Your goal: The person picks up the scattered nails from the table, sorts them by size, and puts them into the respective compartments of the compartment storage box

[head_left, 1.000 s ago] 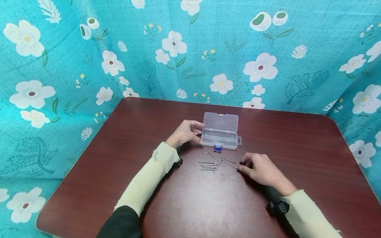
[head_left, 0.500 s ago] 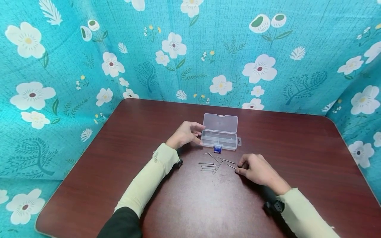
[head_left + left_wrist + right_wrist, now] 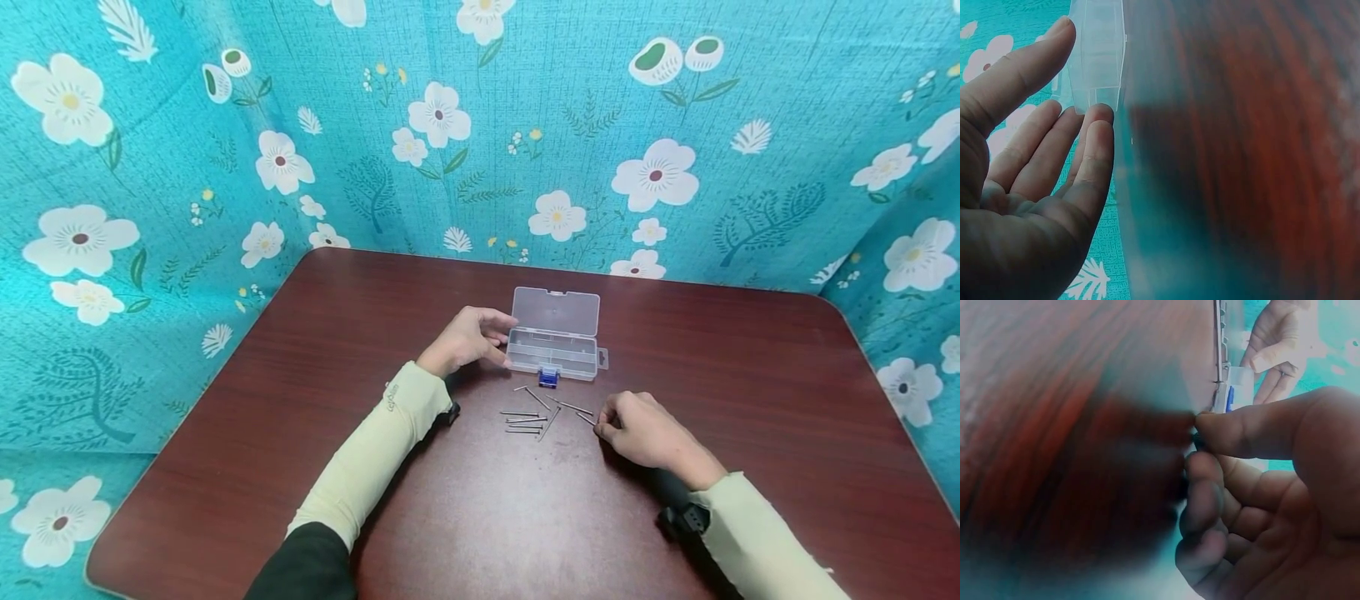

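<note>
In the head view, a clear plastic box (image 3: 564, 352) stands on the table with its lid up and its blue latch (image 3: 548, 377) at the front. My left hand (image 3: 467, 337) touches the box's left end, thumb near the front corner and fingers toward the back. Its fingers look fairly straight in the left wrist view. My right hand (image 3: 643, 429) is low at the right of the loose nails, pinching one nail (image 3: 586, 418) between thumb and index finger. Most of that nail's rear end is hidden by the fingertips. Several nails (image 3: 527, 420) lie in front of the box.
The dark red-brown wooden table (image 3: 465, 517) has rounded back corners. A blue-green flowered cloth (image 3: 480, 125) hangs behind it and at both sides. A hanging tab (image 3: 603, 358) sticks out from the box's right end.
My right hand has shifted slightly left and its fingers have closed more tightly on the nail, with less of the nail showing. My left hand and the box have stayed in place.
</note>
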Demonstrator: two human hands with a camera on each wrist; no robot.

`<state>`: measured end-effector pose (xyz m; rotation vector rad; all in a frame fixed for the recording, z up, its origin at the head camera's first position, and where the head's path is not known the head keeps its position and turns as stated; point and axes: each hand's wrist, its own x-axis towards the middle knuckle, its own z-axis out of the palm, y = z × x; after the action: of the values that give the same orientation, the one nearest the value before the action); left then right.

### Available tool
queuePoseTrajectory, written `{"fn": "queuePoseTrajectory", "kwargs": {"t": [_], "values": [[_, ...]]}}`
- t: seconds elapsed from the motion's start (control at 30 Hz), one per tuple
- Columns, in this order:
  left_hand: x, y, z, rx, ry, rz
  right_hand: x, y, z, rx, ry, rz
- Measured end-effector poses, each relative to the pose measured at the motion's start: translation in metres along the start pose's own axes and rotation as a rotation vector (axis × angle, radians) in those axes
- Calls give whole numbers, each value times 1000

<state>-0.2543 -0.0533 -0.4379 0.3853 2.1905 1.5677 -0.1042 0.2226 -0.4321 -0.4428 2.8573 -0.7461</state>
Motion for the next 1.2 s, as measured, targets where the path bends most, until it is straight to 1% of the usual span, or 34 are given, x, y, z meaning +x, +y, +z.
{"fn": "queuePoseTrajectory", "kwargs": {"t": [0.13, 0.3, 0.4, 0.57, 0.73, 1.0, 1.2], "values": [[-1, 0, 0, -9, 1, -5, 0, 0, -5, 15, -3, -16], [-2, 0, 0, -28, -1, -6, 2, 2, -12, 74, 23, -22], [-2, 0, 0, -29, -3, -1, 5, 5, -16, 124, 42, -13], [-1, -1, 0, 1, -4, 7, 9, 8, -21, 221, 70, 11], [-1, -1, 0, 2, -7, 14, 16, 9, -22, 284, 102, 42], [-2, 0, -1, -4, -22, 19, 29, 10, -21, 331, 148, 93], [-2, 2, -2, 20, -20, 12, 42, 12, -26, 305, 169, 142]]}}
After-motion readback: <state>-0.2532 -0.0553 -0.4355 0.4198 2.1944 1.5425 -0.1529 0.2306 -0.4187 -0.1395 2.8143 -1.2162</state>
